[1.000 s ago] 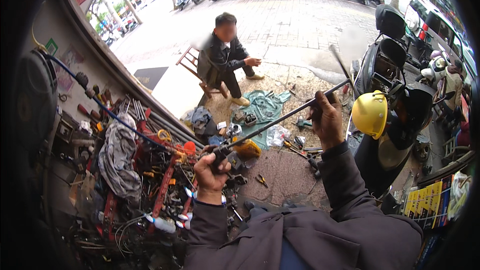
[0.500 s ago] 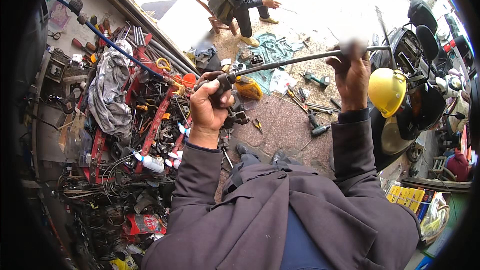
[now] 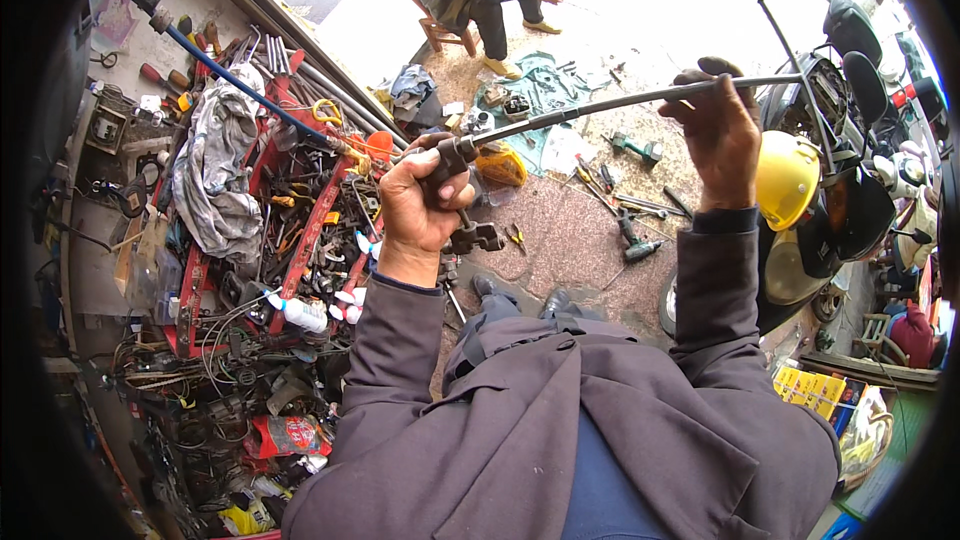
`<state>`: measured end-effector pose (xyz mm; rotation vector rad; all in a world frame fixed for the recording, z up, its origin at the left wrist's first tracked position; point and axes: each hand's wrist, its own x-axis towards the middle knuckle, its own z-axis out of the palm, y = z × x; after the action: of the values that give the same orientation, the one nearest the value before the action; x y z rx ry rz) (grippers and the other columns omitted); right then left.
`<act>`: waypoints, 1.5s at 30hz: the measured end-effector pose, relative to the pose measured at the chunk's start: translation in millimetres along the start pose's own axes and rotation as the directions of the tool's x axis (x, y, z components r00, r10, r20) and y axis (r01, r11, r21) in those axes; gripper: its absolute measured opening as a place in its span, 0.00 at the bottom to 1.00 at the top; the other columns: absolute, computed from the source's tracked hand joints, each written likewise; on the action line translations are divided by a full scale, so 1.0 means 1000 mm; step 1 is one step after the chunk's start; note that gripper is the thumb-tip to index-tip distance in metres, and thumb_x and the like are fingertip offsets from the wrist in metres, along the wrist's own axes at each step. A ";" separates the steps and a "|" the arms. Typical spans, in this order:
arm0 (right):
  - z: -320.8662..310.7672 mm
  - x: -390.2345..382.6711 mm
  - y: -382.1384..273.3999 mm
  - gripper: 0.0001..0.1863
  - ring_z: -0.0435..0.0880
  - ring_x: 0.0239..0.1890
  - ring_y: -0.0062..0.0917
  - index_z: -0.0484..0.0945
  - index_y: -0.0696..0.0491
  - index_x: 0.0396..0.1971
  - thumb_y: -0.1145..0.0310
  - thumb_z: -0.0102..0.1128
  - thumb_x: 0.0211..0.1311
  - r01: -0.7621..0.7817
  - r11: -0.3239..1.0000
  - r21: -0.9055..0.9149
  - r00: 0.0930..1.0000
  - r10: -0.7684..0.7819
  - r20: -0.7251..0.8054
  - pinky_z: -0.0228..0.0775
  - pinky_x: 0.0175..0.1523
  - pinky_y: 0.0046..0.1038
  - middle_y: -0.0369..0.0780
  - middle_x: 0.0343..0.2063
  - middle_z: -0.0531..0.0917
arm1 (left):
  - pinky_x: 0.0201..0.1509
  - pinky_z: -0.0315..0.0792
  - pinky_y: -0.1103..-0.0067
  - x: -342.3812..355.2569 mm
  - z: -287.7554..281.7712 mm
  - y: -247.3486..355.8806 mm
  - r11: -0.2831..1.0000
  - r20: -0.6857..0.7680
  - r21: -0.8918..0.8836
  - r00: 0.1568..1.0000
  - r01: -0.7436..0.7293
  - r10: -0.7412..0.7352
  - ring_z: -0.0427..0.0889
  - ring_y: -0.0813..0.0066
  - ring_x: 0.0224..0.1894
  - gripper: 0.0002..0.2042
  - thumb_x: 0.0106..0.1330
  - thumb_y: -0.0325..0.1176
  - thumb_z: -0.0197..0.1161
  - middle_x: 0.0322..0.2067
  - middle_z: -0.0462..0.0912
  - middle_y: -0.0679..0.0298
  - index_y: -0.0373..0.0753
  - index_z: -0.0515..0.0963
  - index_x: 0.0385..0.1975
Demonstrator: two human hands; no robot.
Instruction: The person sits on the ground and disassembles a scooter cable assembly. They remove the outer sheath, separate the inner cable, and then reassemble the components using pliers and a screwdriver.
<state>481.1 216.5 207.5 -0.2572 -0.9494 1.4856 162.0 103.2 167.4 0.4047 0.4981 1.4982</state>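
Observation:
My left hand (image 3: 425,210) is closed round a dark metal fitting (image 3: 455,155) with a block-shaped lower part. From the fitting a long, thin steel rod with a crossbar (image 3: 560,116) runs to the right, slightly upward. Its thin crossbar (image 3: 787,40) stands across the far right end, above a yellow hard hat (image 3: 786,180). My right hand (image 3: 725,145) is raised near that end, thumb and bent fingers round the rod. What the fitting does to the rod's left end is hidden by my left fingers.
A cluttered bench with red metal racks (image 3: 310,260), a grey rag (image 3: 215,180) and a blue hose (image 3: 215,70) lies left. On the ground are a teal cloth (image 3: 545,90), cordless drills (image 3: 635,240) and pliers (image 3: 516,237). A scooter (image 3: 840,210) stands right; a person (image 3: 490,0) sits ahead.
My right hand has shifted a little to the right and its blur has gone. The rod's crossbar end also sits further right, with the crossbar at a different slant. The left hand stays on the fitting.

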 end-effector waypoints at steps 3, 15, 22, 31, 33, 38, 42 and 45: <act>0.010 0.009 -0.020 0.19 0.85 0.40 0.39 0.69 0.65 0.53 0.66 0.44 0.72 -0.023 0.990 -0.139 0.991 0.041 0.128 0.82 0.43 0.37 0.52 0.39 0.82 | 0.21 0.59 0.82 0.000 -0.007 -0.001 0.995 0.043 -0.096 0.998 0.042 -0.038 0.65 0.78 0.18 0.13 0.57 0.30 0.53 0.36 0.81 0.49 0.37 0.77 0.42; 0.032 0.032 -0.042 0.26 0.86 0.28 0.36 0.57 0.61 0.63 0.58 0.38 0.74 0.186 0.980 -0.068 0.976 -0.176 0.127 0.82 0.33 0.31 0.57 0.38 0.82 | 0.22 0.60 0.80 0.002 -0.015 -0.008 0.984 0.086 -0.178 0.996 0.015 0.001 0.66 0.76 0.17 0.13 0.59 0.30 0.53 0.36 0.82 0.46 0.38 0.77 0.43; 0.025 0.032 -0.045 0.22 0.81 0.19 0.31 0.62 0.62 0.60 0.66 0.45 0.71 0.204 0.947 -0.248 0.969 -0.231 -0.084 0.77 0.26 0.29 0.56 0.37 0.82 | 0.22 0.60 0.81 0.000 -0.017 -0.010 0.988 0.050 -0.153 0.999 0.013 -0.005 0.67 0.76 0.17 0.13 0.59 0.30 0.53 0.36 0.82 0.48 0.39 0.78 0.43; 0.012 0.029 -0.052 0.18 0.83 0.20 0.33 0.64 0.48 0.53 0.77 0.51 0.66 0.350 0.932 -0.095 0.937 -0.346 0.050 0.78 0.23 0.27 0.57 0.33 0.83 | 0.22 0.59 0.83 -0.006 -0.019 -0.013 0.996 0.005 -0.085 1.000 0.016 -0.016 0.66 0.77 0.18 0.11 0.59 0.31 0.53 0.37 0.81 0.47 0.42 0.76 0.42; 0.006 0.029 -0.054 0.13 0.85 0.25 0.32 0.69 0.54 0.50 0.73 0.52 0.67 0.419 0.814 -0.402 0.856 -0.502 -0.124 0.80 0.28 0.27 0.52 0.36 0.83 | 0.21 0.58 0.83 -0.009 -0.019 -0.011 0.996 -0.028 -0.089 1.000 -0.003 0.001 0.65 0.79 0.17 0.10 0.59 0.32 0.54 0.35 0.81 0.49 0.42 0.75 0.40; -0.031 0.029 -0.049 0.12 0.81 0.45 0.33 0.74 0.62 0.42 0.69 0.44 0.72 0.554 0.345 -0.758 0.698 -0.689 0.196 0.70 0.58 0.35 0.47 0.44 0.80 | 0.18 0.57 0.82 -0.018 -0.016 0.003 0.996 -0.146 0.028 0.985 -0.084 0.087 0.63 0.80 0.14 0.06 0.60 0.31 0.55 0.31 0.82 0.54 0.44 0.74 0.35; -0.069 0.023 -0.039 0.14 0.80 0.29 0.28 0.74 0.59 0.33 0.66 0.41 0.73 0.292 -0.056 -0.955 0.853 -0.437 0.286 0.74 0.39 0.32 0.43 0.25 0.79 | 0.15 0.59 0.82 -0.026 -0.006 0.016 0.959 -0.209 0.185 0.945 -0.214 0.251 0.63 0.81 0.12 0.01 0.58 0.28 0.55 0.23 0.79 0.59 0.40 0.72 0.28; -0.081 0.020 -0.020 0.19 0.78 0.20 0.30 0.75 0.61 0.35 0.60 0.43 0.73 0.069 -0.381 -0.922 0.979 0.202 -0.010 0.72 0.30 0.34 0.43 0.16 0.75 | 0.14 0.59 0.85 -0.030 0.003 0.026 0.892 -0.118 0.350 0.932 -0.285 0.344 0.63 0.82 0.11 0.04 0.58 0.27 0.55 0.21 0.77 0.60 0.37 0.71 0.24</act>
<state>546.0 263.8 177.3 -1.5679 -2.2887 0.1703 141.9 74.8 186.3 0.6410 0.8629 1.7812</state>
